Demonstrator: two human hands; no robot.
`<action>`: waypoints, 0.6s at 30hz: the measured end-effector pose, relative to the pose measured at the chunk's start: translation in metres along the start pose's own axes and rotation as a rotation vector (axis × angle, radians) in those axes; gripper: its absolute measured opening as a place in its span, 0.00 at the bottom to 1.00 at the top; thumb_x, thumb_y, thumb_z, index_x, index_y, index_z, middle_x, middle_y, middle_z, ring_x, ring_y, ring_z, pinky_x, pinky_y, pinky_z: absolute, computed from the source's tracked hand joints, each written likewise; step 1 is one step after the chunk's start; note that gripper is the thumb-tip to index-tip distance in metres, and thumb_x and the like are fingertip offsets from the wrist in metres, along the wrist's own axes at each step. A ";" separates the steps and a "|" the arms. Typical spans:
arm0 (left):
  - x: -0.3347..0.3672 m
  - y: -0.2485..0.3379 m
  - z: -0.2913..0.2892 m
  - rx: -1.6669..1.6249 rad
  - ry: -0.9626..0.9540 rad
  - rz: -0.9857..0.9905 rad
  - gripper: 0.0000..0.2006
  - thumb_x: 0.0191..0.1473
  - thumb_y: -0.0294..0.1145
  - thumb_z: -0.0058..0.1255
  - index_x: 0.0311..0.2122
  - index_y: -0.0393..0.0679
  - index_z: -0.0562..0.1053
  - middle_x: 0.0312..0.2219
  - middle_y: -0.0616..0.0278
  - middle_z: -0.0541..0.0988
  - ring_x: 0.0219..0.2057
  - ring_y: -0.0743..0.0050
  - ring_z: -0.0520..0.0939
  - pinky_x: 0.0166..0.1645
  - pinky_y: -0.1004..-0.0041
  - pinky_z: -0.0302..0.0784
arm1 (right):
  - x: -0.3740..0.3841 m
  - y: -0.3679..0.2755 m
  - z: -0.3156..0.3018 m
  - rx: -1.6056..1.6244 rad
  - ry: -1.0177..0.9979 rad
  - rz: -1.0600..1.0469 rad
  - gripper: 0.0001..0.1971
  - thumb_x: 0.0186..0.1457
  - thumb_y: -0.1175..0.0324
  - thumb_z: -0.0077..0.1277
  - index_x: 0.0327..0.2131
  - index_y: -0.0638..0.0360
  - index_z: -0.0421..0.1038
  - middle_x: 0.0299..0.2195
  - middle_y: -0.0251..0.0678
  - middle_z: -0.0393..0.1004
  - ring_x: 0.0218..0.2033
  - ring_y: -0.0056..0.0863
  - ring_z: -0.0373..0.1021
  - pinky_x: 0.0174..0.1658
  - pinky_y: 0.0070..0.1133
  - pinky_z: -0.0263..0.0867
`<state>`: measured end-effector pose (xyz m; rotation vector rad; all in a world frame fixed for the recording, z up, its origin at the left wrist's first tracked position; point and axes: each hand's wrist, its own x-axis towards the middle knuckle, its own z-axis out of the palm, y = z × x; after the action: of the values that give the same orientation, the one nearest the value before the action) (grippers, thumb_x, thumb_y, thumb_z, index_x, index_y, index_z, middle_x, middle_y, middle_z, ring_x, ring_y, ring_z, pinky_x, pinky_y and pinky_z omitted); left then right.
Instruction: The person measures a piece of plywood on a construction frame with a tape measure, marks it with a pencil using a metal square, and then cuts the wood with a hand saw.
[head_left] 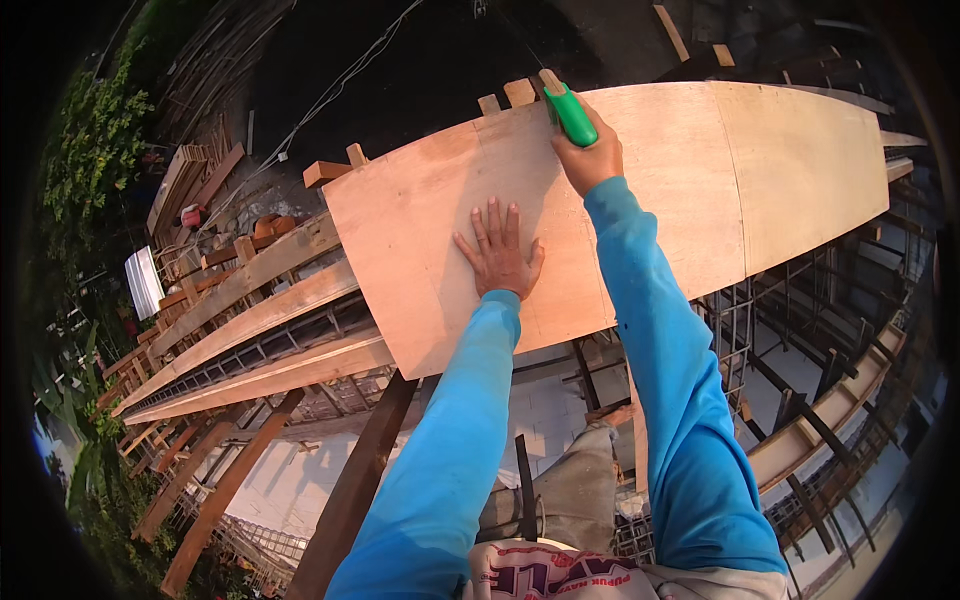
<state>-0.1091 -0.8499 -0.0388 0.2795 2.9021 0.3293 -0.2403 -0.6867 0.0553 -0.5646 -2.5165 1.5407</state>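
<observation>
A wide plywood sheet (430,230) lies across the timber framing in front of me. My left hand (505,258) presses flat on it, fingers spread, holding nothing. At the sheet's far edge, my right hand (592,150) is closed around the green handle of what looks like a handsaw (572,116). Its blade cannot be made out clearly. Faint lines cross the sheet, and a seam runs near its right part. Blue sleeves cover both my arms.
Long wooden formwork boards (260,350) with steel rebar between them run to the left. Dark timber beams (365,480) stand over a drop to a pale lower surface. More rebar and a curved form (830,410) lie at right. Loose cables (345,75) hang beyond.
</observation>
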 end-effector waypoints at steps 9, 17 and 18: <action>0.005 -0.007 -0.018 -0.025 -0.045 -0.038 0.40 0.56 0.58 0.40 0.69 0.56 0.44 0.70 0.64 0.35 0.70 0.52 0.32 0.66 0.35 0.22 | -0.224 -0.038 -0.108 -0.081 -0.067 0.075 0.32 0.47 0.84 0.45 0.61 0.64 0.60 0.52 0.47 0.73 0.46 0.28 0.74 0.50 0.23 0.69; -0.007 0.003 -0.006 -0.069 -0.004 0.010 0.40 0.56 0.57 0.41 0.69 0.56 0.44 0.70 0.63 0.38 0.70 0.51 0.34 0.65 0.34 0.21 | 0.036 -0.030 0.000 -0.081 -0.098 0.169 0.28 0.47 0.73 0.52 0.56 0.55 0.68 0.38 0.50 0.78 0.41 0.39 0.76 0.45 0.26 0.69; -0.008 -0.007 -0.006 -0.028 -0.018 0.001 0.40 0.56 0.58 0.41 0.69 0.56 0.44 0.70 0.63 0.37 0.70 0.52 0.33 0.65 0.34 0.21 | 0.001 -0.019 -0.004 -0.019 -0.089 0.130 0.28 0.47 0.74 0.52 0.56 0.55 0.67 0.39 0.49 0.78 0.41 0.37 0.76 0.46 0.26 0.69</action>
<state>-0.1041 -0.8593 -0.0331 0.2779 2.8777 0.3651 -0.2443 -0.6903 0.0738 -0.6897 -2.6097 1.6215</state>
